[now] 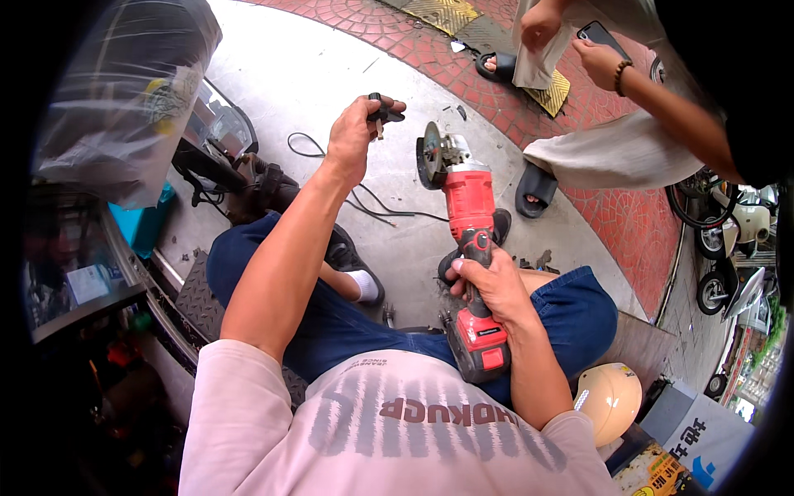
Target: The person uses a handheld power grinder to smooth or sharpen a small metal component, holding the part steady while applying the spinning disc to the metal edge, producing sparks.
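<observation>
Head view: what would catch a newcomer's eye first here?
The red angle grinder, just right of centre in the right grip, stands out most. Up and left of its disc, the left grip holds a small black part. At upper right, another person's hand holds a dark phone.

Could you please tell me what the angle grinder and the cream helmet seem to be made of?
Angle grinder: mostly moulded plastic, probably, judging by its smooth red surface; the silvery gear head looks like cast metal. Helmet: likely hard plastic, fairly glossy, given its rounded, shining surface.

R hand (496, 287) w/ grinder (471, 198) (red).
</observation>
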`<action>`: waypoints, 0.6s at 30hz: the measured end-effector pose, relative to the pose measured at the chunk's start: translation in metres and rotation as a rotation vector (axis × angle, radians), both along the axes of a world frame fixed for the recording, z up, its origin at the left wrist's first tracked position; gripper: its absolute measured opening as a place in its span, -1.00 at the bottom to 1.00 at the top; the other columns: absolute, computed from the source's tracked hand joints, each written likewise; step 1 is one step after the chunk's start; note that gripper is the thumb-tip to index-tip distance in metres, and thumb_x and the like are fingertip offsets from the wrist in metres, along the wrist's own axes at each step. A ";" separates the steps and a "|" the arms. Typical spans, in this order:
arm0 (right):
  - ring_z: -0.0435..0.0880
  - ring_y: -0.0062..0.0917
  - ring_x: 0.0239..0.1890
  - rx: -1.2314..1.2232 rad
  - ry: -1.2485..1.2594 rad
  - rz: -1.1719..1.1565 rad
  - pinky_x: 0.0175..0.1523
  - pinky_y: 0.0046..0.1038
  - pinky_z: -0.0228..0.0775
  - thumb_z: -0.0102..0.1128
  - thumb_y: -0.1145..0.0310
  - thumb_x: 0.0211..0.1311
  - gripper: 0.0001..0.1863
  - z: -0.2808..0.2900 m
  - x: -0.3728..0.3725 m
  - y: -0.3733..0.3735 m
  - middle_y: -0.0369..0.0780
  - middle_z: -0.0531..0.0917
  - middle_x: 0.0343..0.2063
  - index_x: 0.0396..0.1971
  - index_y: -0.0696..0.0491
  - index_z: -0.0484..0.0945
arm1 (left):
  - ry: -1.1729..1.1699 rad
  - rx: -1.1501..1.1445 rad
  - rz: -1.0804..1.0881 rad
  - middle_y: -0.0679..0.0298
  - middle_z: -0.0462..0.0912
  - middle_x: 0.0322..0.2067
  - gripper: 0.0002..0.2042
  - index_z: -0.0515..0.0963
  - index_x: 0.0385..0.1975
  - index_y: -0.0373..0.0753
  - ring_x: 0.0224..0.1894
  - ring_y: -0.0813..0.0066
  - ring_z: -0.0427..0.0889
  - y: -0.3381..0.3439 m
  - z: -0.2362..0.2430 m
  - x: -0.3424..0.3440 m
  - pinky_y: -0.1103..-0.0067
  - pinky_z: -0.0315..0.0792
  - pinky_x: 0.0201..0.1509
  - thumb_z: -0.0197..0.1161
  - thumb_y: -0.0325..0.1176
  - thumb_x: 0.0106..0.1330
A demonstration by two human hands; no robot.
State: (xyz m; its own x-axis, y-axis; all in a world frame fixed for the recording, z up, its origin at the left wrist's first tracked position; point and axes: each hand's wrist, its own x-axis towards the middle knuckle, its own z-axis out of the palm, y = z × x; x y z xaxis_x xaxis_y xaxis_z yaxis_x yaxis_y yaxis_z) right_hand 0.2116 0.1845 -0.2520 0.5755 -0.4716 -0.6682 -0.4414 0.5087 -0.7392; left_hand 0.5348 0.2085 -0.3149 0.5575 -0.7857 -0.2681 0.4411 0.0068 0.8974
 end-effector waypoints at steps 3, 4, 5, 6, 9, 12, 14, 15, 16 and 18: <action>0.72 -0.57 -0.49 -0.014 0.028 0.056 -0.40 -0.49 0.52 0.37 0.30 0.29 -0.56 -0.008 0.003 0.004 -0.22 0.73 -0.37 0.07 0.18 0.47 | -0.046 0.011 -0.007 0.21 0.76 0.09 -0.68 0.59 0.02 -0.25 0.07 0.56 0.59 -0.004 -0.009 -0.009 0.58 0.32 0.09 -0.12 -0.25 0.61; 0.72 -0.57 -0.50 -0.015 0.039 0.066 -0.40 -0.48 0.52 0.37 0.29 0.28 -0.55 -0.010 0.002 0.004 -0.22 0.73 -0.37 0.07 0.18 0.47 | -0.085 0.020 -0.010 0.22 0.76 0.11 -0.68 0.58 0.03 -0.25 0.07 0.57 0.58 -0.006 -0.010 -0.010 0.58 0.33 0.08 -0.11 -0.24 0.62; 0.72 -0.57 -0.50 -0.016 0.050 0.076 -0.39 -0.48 0.53 0.37 0.28 0.27 -0.53 -0.012 0.002 0.004 -0.22 0.73 -0.37 0.07 0.19 0.47 | -0.124 0.028 -0.014 0.23 0.75 0.12 -0.68 0.58 0.04 -0.25 0.07 0.58 0.57 -0.008 -0.011 -0.011 0.59 0.33 0.07 -0.10 -0.22 0.63; 0.72 -0.56 -0.49 -0.011 0.044 0.059 -0.38 -0.48 0.54 0.37 0.27 0.27 -0.53 -0.012 0.003 0.005 -0.21 0.73 -0.36 0.07 0.19 0.47 | -0.137 0.016 -0.002 0.23 0.74 0.14 -0.68 0.58 0.03 -0.24 0.04 0.60 0.55 -0.009 -0.009 -0.011 0.60 0.32 0.06 -0.09 -0.21 0.63; 0.75 -0.54 -0.43 -0.006 0.030 0.032 -0.37 -0.49 0.55 0.37 0.31 0.28 -0.53 -0.016 0.003 0.007 -0.21 0.73 -0.32 0.09 0.18 0.45 | -0.158 -0.013 0.034 0.25 0.72 0.17 -0.67 0.58 0.03 -0.24 -0.02 0.64 0.50 -0.011 -0.005 -0.012 0.63 0.31 0.05 -0.06 -0.18 0.64; 0.78 -0.52 -0.36 0.003 0.028 0.048 -0.39 -0.52 0.55 0.36 0.38 0.32 -0.56 -0.019 0.002 0.007 -0.24 0.71 -0.28 0.12 0.14 0.42 | -0.151 -0.017 0.071 0.25 0.71 0.20 -0.68 0.58 0.05 -0.24 -0.01 0.64 0.49 -0.011 -0.005 -0.011 0.59 0.31 0.08 -0.04 -0.18 0.64; 0.78 -0.53 -0.35 0.032 0.026 0.057 -0.38 -0.53 0.55 0.37 0.39 0.31 -0.53 -0.015 0.005 0.009 -0.24 0.71 -0.28 0.14 0.14 0.41 | -0.148 -0.009 0.095 0.23 0.71 0.20 -0.68 0.58 0.05 -0.25 0.00 0.62 0.51 -0.011 -0.007 -0.012 0.55 0.30 0.11 -0.03 -0.18 0.63; 0.77 -0.55 -0.36 0.027 0.038 0.078 -0.38 -0.53 0.55 0.37 0.38 0.31 -0.53 -0.013 0.007 0.010 -0.24 0.71 -0.28 0.14 0.14 0.40 | -0.153 -0.013 0.094 0.22 0.70 0.21 -0.68 0.57 0.06 -0.26 0.06 0.59 0.52 -0.012 -0.007 -0.013 0.52 0.30 0.15 -0.03 -0.18 0.63; 0.76 -0.56 -0.37 0.023 0.050 0.099 -0.39 -0.54 0.54 0.37 0.38 0.31 -0.53 -0.012 0.009 0.011 -0.24 0.70 -0.29 0.14 0.15 0.40 | -0.158 -0.017 0.093 0.20 0.70 0.22 -0.67 0.57 0.07 -0.26 0.11 0.55 0.53 -0.013 -0.007 -0.013 0.48 0.30 0.19 -0.03 -0.18 0.63; 0.74 -0.58 -0.40 0.000 0.071 0.140 -0.39 -0.54 0.54 0.37 0.38 0.31 -0.52 -0.012 0.012 0.014 -0.24 0.70 -0.29 0.14 0.15 0.40 | -0.176 -0.028 0.098 0.18 0.70 0.22 -0.67 0.56 0.08 -0.28 0.19 0.49 0.55 -0.013 -0.008 -0.013 0.43 0.30 0.27 -0.03 -0.18 0.63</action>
